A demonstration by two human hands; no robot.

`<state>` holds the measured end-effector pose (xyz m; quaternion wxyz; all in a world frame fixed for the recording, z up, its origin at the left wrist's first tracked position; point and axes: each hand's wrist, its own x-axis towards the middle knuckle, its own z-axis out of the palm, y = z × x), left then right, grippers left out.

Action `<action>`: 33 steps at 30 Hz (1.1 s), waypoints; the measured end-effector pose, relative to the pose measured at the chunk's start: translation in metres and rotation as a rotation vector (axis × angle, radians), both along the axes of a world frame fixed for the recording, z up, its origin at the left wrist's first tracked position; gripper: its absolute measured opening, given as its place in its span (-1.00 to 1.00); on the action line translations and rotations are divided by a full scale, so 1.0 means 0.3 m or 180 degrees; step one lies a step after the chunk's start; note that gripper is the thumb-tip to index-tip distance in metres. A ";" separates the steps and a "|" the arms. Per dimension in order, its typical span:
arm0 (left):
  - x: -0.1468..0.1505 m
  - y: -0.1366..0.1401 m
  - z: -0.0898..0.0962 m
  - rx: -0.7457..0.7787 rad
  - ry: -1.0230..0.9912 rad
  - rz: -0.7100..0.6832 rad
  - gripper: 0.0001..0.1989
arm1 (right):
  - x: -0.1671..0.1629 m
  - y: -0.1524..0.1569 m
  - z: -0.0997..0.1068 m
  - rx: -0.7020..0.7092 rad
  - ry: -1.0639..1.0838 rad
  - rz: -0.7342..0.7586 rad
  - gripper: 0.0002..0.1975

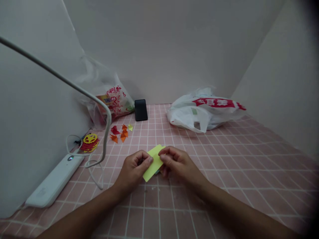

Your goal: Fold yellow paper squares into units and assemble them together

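A flat piece of yellow paper (155,163) is held above the pink tiled surface, tilted, between both of my hands. My left hand (136,167) pinches its left edge, thumb on top and fingers curled beneath. On the opposite edge, my right hand (176,162) pinches the paper near its upper corner between thumb and forefinger. Something small and bluish shows just under the paper, mostly hidden. Farther back on the left lie several small folded paper pieces, among them an orange one (124,134), a red one (115,130) and a yellow one (130,127).
A black phone (141,110) lies near the back wall, between a filled plastic bag (117,103) and a white plastic bag (199,111). At left are a white power bank (56,181), yellow and red gear-like cutouts (90,139) and a cable (62,79) crossing overhead.
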<state>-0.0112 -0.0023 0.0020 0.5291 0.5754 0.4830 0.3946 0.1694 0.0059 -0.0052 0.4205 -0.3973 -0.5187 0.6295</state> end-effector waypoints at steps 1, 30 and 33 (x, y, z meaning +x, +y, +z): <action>0.000 0.001 -0.002 -0.0018 -0.0019 0.0004 -0.72 | -0.005 -0.001 -0.005 -0.0164 0.0104 0.0179 -0.74; 0.006 -0.002 -0.008 -0.0278 -0.0819 0.0095 -0.83 | -0.003 -0.028 0.008 0.0103 0.0458 0.0048 -0.89; 0.007 -0.003 -0.006 -0.0281 -0.0862 -0.0012 -0.81 | -0.006 -0.029 0.013 0.0024 0.0430 0.0166 -0.86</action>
